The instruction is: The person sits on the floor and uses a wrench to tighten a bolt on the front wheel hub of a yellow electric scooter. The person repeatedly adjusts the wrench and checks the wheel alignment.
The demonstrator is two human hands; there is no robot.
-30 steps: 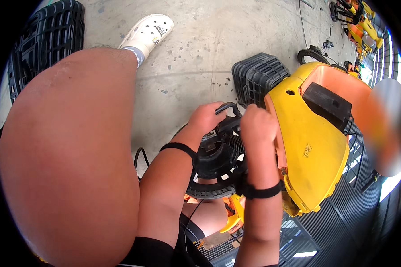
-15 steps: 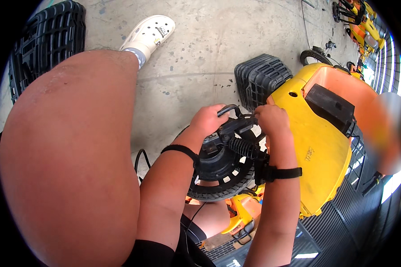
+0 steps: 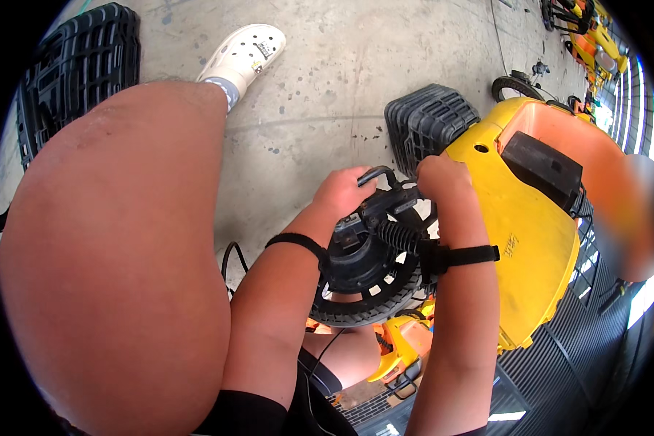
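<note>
A black wheel [image 3: 367, 309] with a tyre stands below my arms, with a coil-spring shock absorber [image 3: 400, 236] and a black bracket [image 3: 381, 207] above it. My left hand [image 3: 339, 192] is closed around the curved black bar [image 3: 374, 171] at the bracket's far end. My right hand [image 3: 445, 179] is closed at the bracket's right side, beside the yellow body panel [image 3: 523, 225]. Its fingers point down and away, so what they hold is hidden.
Behind the panel stands a black ribbed crate [image 3: 425, 123], with another crate [image 3: 80, 73] at the far left. A black box [image 3: 541, 168] sits in the orange-lined body. Other yellow vehicles [image 3: 599, 47] stand far right. My leg [image 3: 116, 254] fills the left side.
My right hand has lifted slightly away from the bracket and its forearm has shifted right. The left hand keeps its place on the bar. The whole view has shifted a little.
</note>
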